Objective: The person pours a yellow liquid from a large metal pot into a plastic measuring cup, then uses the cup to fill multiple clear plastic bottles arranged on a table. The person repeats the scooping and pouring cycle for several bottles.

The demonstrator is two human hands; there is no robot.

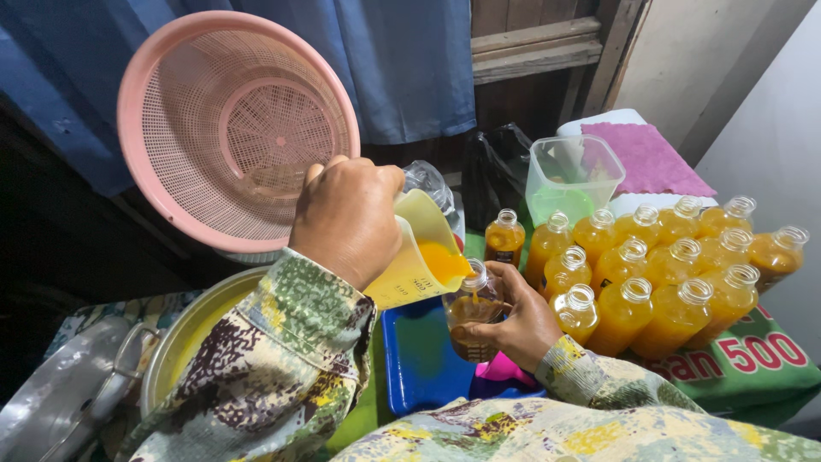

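Observation:
My left hand [346, 218] grips a pale yellow measuring jug [415, 261] and tilts it to the right. Orange liquid sits at its spout, right over the mouth of a small clear bottle [470, 316]. My right hand [523, 323] wraps around that bottle and holds it upright above a blue tray [419, 364]. The bottle looks partly filled with orange liquid. Both arms wear patterned sleeves.
Several open bottles of orange liquid [650, 265] stand to the right on a green cloth. A clear plastic container [571, 175] and a purple cloth [648, 156] lie behind them. A pink colander [231, 128] leans at the back left, above a metal pot [184, 334] and a lid [60, 393].

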